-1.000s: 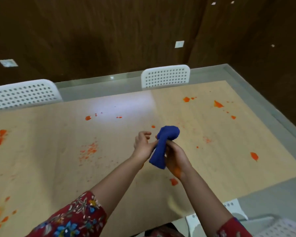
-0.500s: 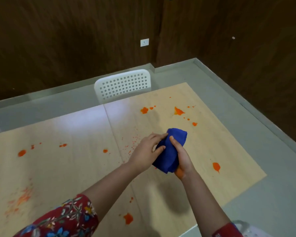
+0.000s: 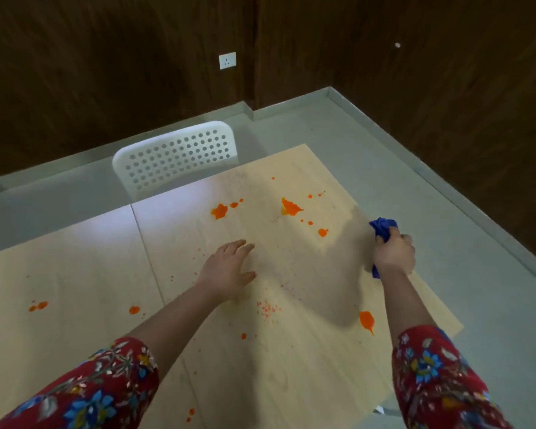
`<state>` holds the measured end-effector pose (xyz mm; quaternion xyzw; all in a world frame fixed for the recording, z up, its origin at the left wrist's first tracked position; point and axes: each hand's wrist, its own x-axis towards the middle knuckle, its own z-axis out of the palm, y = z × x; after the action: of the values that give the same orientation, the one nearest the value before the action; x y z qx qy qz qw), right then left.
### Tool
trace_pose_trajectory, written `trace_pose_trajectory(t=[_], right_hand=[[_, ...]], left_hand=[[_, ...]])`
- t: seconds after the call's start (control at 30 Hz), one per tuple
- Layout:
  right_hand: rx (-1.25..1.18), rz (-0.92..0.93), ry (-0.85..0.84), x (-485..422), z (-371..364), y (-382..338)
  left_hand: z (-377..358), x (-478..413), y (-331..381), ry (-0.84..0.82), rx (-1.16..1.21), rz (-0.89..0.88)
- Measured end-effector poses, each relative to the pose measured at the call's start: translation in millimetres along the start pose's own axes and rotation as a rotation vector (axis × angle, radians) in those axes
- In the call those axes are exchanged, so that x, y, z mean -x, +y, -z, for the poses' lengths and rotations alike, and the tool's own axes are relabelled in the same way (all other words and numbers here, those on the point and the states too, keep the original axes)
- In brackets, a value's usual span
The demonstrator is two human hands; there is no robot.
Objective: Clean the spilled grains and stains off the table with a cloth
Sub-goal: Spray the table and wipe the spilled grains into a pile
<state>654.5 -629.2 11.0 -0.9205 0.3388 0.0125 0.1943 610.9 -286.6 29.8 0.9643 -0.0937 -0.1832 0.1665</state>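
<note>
My right hand (image 3: 393, 253) grips a bunched blue cloth (image 3: 382, 229) over the right edge of the light wooden table (image 3: 291, 351). My left hand (image 3: 229, 267) lies flat on the tabletop near the middle, fingers spread and straight, holding nothing. Orange stains dot the wood: one blot (image 3: 219, 210) and a bigger one (image 3: 291, 207) beyond my hands, a small spot (image 3: 322, 232) left of the cloth, and a drop (image 3: 366, 320) near my right forearm. A patch of fine pinkish grains (image 3: 268, 308) lies just in front of my left wrist.
A white perforated chair (image 3: 177, 156) stands pushed in at the table's far side. More orange spots (image 3: 37, 305) mark the left half of the table. Grey floor (image 3: 446, 212) borders the table on the right, with dark wood walls behind.
My hands have parted: the left let go of the cloth and came down flat on the table, the right carried the cloth out to the right edge. The view swung further right.
</note>
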Motion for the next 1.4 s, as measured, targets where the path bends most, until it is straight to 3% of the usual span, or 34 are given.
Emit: trace_pose_trajectory(t=[0.1, 0.27, 0.43, 0.63, 0.8, 0.93, 1.17, 1.27, 1.4], right_hand=[[0.126, 0.014, -0.026, -14, -12, 8], [0.095, 0.195, -0.006, 43, -40, -15], [-0.012, 0.621, -0.087, 112, -61, -40], [0.009, 0.503, -0.021, 89, -66, -55], [-0.079, 0.762, -0.140, 116, -78, -80], [-0.133, 0.575, -0.051, 82, -82, -109], [-0.069, 0.935, -0.218, 125, -94, -120], [-0.236, 0.775, -0.284, 111, -86, -150], [-0.232, 0.645, -0.177, 38, -82, -220]], left_hand=[[-3, -5, -15, -0.006, 0.004, 0.042], [-13, -7, -34, 0.016, -0.023, 0.060], [-16, -6, -36, 0.039, -0.003, 0.044], [-9, 2, -55, 0.142, -0.011, 0.135], [-1, 6, -84, 0.144, -0.037, 0.243], [-1, 11, -95, 0.107, -0.047, 0.261], [0, 9, -93, 0.126, -0.039, 0.276], [1, 10, -93, 0.135, -0.042, 0.265], [3, 11, -93, 0.128, -0.046, 0.257]])
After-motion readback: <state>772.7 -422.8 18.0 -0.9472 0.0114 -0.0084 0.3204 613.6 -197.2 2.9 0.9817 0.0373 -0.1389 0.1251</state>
